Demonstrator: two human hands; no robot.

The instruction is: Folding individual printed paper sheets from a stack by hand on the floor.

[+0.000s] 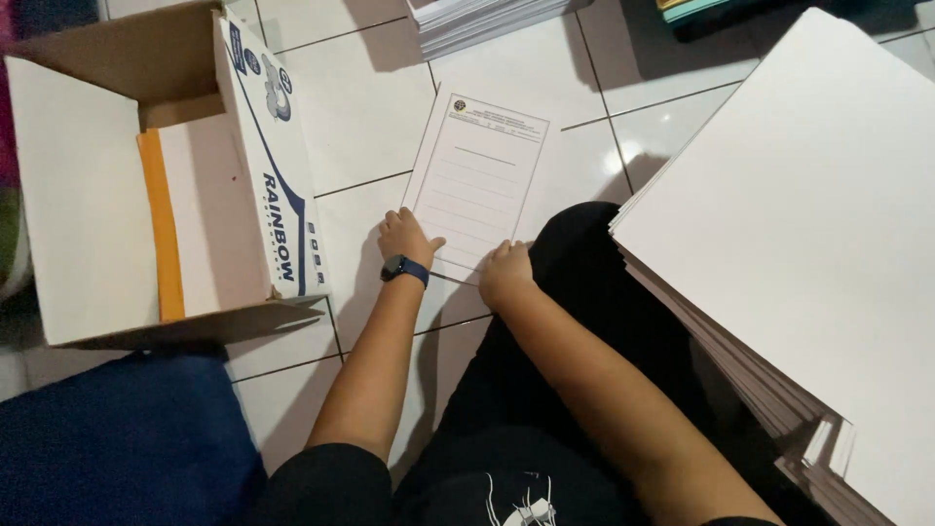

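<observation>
A white lined form sheet [482, 180] lies on the white tiled floor in front of me. My left hand [406, 237], with a dark blue wristband, presses its lower left corner with fingers curled. My right hand [506, 273] rests curled on the sheet's lower right edge, beside my black-clothed knee. Both hands touch the sheet's near edge; whether they pinch it is hard to tell.
An open cardboard box [268, 166] with an orange envelope [161, 229] and white paper inside stands at the left. A tall stack of white sheets [808, 244] fills the right. Another paper stack [477, 19] lies at the top. A blue cushion [117, 438] sits at lower left.
</observation>
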